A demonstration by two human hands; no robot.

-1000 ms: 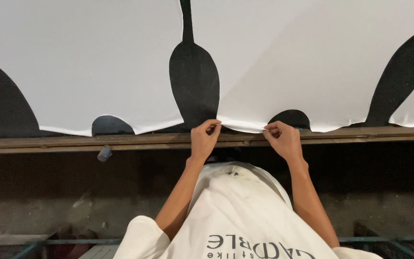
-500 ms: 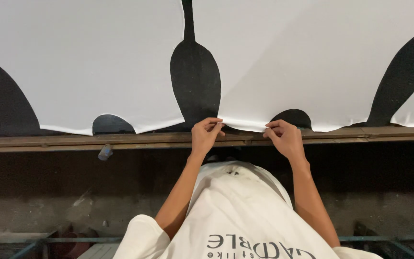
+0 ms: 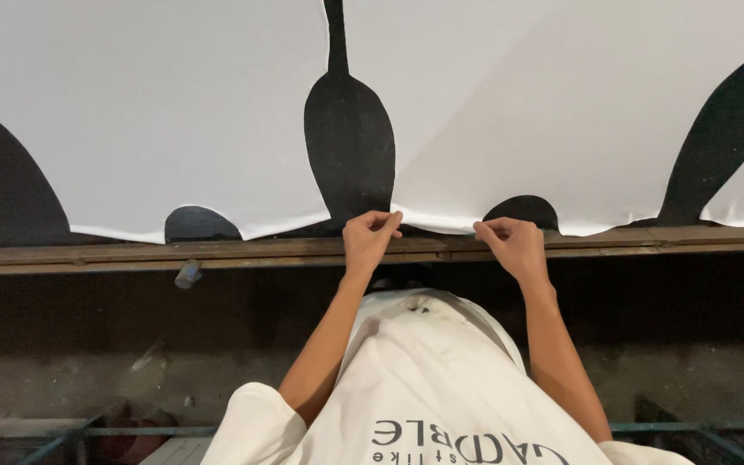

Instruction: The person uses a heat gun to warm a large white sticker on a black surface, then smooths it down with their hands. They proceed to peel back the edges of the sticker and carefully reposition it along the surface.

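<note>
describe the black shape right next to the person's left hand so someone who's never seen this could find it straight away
A big white sheet covers the table, its near edge lying along a wooden rail. Just above the left hand, which pinches that edge, stands a black paddle shape: a rounded oval with a thin stem running up out of view. Unlike the low black domes along the edge, it is tall and upright; the similar shape far right leans.

The large white sheet [image 3: 174, 112] looks like smooth, matt cloth or paper; which, I cannot tell. Its black paddle-shaped patches [image 3: 349, 142] are matt. The long brown counter edge [image 3: 131, 254] is rough, worn wood.
</note>
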